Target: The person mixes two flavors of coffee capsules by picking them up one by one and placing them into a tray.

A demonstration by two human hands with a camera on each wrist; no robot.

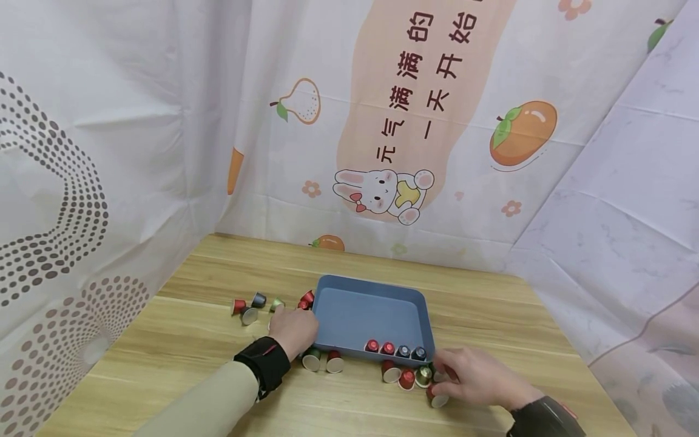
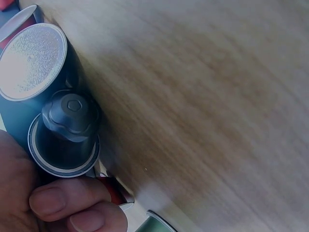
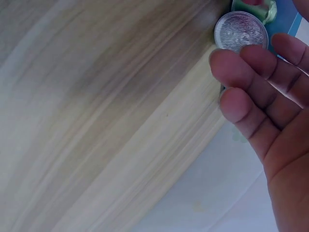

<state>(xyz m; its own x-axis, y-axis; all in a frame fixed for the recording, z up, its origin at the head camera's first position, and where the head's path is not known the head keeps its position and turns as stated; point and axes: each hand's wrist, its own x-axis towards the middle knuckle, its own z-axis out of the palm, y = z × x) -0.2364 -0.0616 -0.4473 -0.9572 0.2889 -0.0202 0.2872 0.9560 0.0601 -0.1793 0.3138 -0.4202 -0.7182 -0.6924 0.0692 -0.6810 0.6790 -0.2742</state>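
Along the near wall inside the shallow blue rectangular tray (image 1: 366, 309), two shiny red cup-shaped capsules (image 1: 388, 348) and two dark metallic capsules (image 1: 419, 353) stand in a row, so filling looks only begun. Most capsules still lie outside on the wooden desk (image 1: 338, 413), left of the tray and before its near wall. Well apart, the hands flank the tray: the left hand (image 1: 295, 332) bends beside dark capsules, its grip impossible to tell; the right hand (image 1: 480, 376), fingers loosely extended, apparently grips nothing near a silver-lidded capsule (image 3: 241, 31).
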